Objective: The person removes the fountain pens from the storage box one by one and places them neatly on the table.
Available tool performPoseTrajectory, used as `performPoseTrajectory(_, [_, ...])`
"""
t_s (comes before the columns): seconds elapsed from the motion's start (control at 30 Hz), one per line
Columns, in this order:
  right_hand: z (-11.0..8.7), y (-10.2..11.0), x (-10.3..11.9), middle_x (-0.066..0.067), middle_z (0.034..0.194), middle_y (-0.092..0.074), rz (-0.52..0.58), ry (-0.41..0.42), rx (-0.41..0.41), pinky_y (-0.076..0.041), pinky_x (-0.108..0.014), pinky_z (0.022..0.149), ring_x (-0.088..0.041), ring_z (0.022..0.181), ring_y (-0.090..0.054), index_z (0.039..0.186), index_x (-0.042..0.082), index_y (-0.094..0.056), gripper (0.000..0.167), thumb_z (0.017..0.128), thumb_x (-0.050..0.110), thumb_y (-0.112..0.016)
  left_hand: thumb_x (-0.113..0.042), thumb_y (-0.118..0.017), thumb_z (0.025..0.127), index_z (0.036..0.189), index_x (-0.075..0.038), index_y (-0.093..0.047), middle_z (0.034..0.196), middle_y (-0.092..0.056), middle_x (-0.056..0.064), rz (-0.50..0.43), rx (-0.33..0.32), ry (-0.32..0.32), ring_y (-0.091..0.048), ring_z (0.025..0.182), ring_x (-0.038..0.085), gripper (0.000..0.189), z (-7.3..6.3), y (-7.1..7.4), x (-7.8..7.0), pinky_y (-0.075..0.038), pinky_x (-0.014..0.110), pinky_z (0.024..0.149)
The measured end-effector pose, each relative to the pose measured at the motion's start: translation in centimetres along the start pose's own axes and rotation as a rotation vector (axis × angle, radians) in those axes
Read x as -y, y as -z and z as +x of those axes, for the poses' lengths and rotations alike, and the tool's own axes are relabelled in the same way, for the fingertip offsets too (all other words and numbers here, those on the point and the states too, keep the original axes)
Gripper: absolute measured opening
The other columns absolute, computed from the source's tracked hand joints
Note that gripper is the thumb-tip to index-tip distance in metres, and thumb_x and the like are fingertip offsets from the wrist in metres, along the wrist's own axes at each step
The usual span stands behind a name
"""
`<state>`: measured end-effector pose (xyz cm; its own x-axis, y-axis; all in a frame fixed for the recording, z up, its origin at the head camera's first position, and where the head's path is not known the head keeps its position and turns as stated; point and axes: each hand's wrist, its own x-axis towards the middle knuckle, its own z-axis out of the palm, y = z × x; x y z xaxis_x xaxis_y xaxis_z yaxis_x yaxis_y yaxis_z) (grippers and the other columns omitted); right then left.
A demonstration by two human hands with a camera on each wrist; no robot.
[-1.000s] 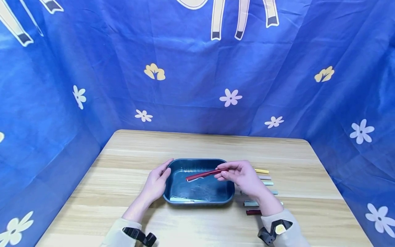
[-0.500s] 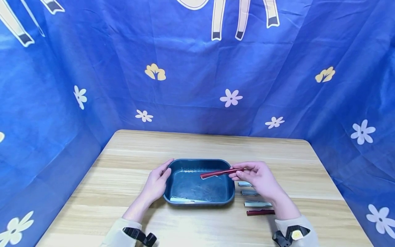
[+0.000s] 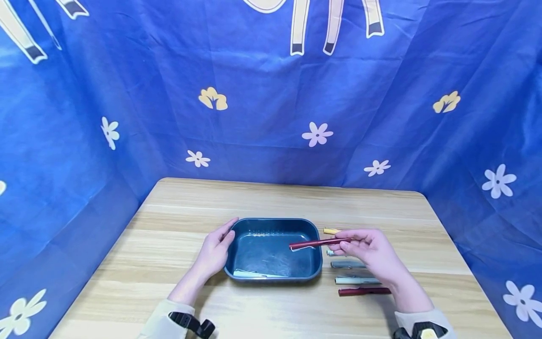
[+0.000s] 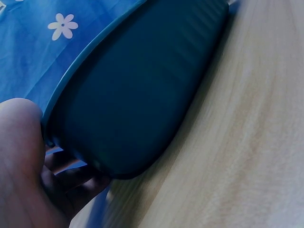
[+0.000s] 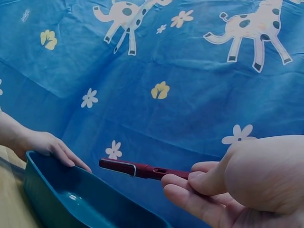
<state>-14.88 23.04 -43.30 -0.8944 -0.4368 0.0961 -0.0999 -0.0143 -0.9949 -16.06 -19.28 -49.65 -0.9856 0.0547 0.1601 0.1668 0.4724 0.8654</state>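
My right hand (image 3: pixel 368 247) pinches a dark red pen (image 3: pixel 311 244) between thumb and fingers. The pen is nearly level, its clip end over the right part of a dark teal tray (image 3: pixel 273 278); in the right wrist view the red pen (image 5: pixel 123 167) shows a silver clip. My left hand (image 3: pixel 214 249) grips the tray's left end, thumb at the rim. The left wrist view has the fingers (image 4: pixel 85 183) bent against the outer wall. Inside the tray, along its near side, lies a pale pen (image 3: pixel 254 274).
Right of the tray, several pens lie in a column on the wooden table (image 3: pixel 178 202): a yellow pen (image 3: pixel 331 231) at the back, a pale blue-green pen (image 3: pixel 355 280) and another dark red pen (image 3: pixel 364 291) in front. The right hand covers part of the column. Blue patterned cloth (image 3: pixel 271 155) surrounds the table.
My right hand has moved right with the red pen, from over the tray's middle to over its right rim. The left hand and tray stay put.
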Motion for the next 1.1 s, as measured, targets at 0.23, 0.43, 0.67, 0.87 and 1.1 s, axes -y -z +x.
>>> performPoseTrajectory(0.23, [-1.5,1.0,-0.4,-0.028,0.108,-0.076,0.015,0.034,0.009,-0.061,-0.044,0.091,-0.032,0.099,-0.078,0.128,-0.026,-0.058,0.033,0.102,-0.006,-0.064,-0.01,-0.046,0.113,0.156,-0.002,-0.05,0.159,-0.048,0.018,-0.006,0.003,0.018,-0.041,0.148,0.037,0.044,0.0,-0.1,-0.1,-0.03,0.054,0.124])
performPoseTrajectory(0.43, [-2.7,1.7,-0.7,-0.028,0.107,-0.076,0.018,0.042,0.008,-0.061,-0.038,0.092,-0.03,0.098,-0.078,0.127,-0.025,-0.059,0.03,0.103,-0.008,-0.061,-0.01,-0.046,0.113,0.156,-0.002,-0.051,0.158,-0.049,0.019,0.001,-0.003,0.012,-0.042,0.148,0.038,0.044,0.0,-0.1,0.0,-0.031,0.054,0.124])
performPoseTrajectory(0.67, [-4.4,2.6,-1.2,-0.027,0.106,-0.076,0.089,0.066,0.044,-0.06,-0.048,0.09,-0.031,0.099,-0.078,0.127,-0.024,-0.06,0.028,0.102,-0.013,-0.058,-0.01,-0.046,0.113,0.156,-0.002,-0.051,0.158,-0.049,0.019,0.002,-0.004,0.012,-0.042,0.148,0.038,0.044,0.0,-0.1,-0.1,-0.031,0.054,0.124])
performPoseTrajectory(0.87, [-5.9,3.6,-1.7,-0.026,0.109,-0.076,0.107,0.075,0.058,-0.06,-0.047,0.09,-0.032,0.1,-0.077,0.127,-0.022,-0.062,0.027,0.102,-0.016,-0.054,-0.009,-0.046,0.113,0.156,-0.003,-0.052,0.158,-0.049,0.018,0.009,-0.006,0.009,-0.043,0.148,0.037,0.044,0.0,-0.1,-0.2,-0.031,0.053,0.124])
performPoseTrajectory(1.1, [-7.5,4.8,-2.3,-0.027,0.111,-0.075,0.149,0.051,0.099,-0.06,-0.045,0.092,-0.034,0.102,-0.077,0.129,-0.018,-0.064,0.029,0.102,-0.018,-0.051,-0.009,-0.046,0.113,0.156,-0.003,-0.051,0.158,-0.049,0.019,0.013,-0.004,0.013,-0.042,0.148,0.037,0.044,-0.1,0.0,-0.2,-0.031,0.054,0.124])
